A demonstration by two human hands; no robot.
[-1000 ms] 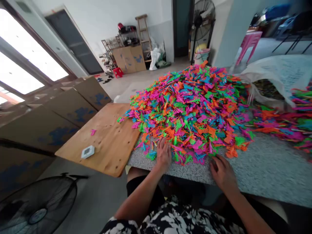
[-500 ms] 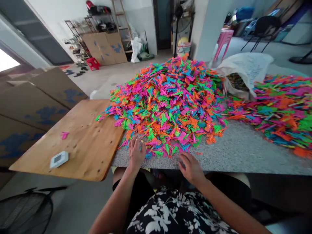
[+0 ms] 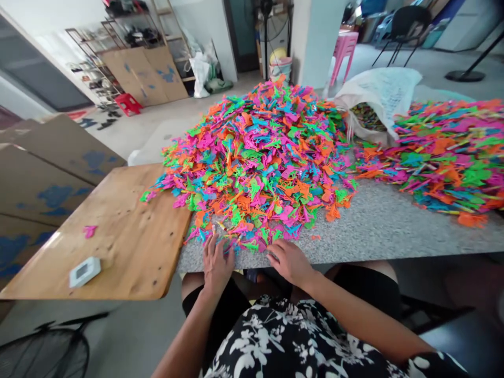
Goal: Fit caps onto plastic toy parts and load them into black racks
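Note:
A big heap of small flat plastic pieces (image 3: 252, 163) in pink, orange, green and blue covers the grey speckled table (image 3: 378, 231). At the heap's front left edge is my left hand (image 3: 218, 265), palm down, its fingers apart, with a blue piece beside the thumb. Just right of it, my right hand (image 3: 292, 262) rests near the table's front edge, fingers slightly bent and thumb apart. Its fingertips reach a pink piece (image 3: 262, 245) at the front of the heap. I see nothing held in either hand.
A second heap of longer coloured pieces (image 3: 452, 157) lies right, beside a white sack (image 3: 384, 89) with its mouth turned forward. On the left, a wooden board (image 3: 126, 231) bears a white timer-like device (image 3: 84, 271) and a pink piece (image 3: 90, 231). Cardboard boxes (image 3: 51, 163) stand beyond.
My right hand has moved left to the pieces at the heap's front, closer to my left hand. My left hand has drawn slightly back towards me. The camera view has turned somewhat.

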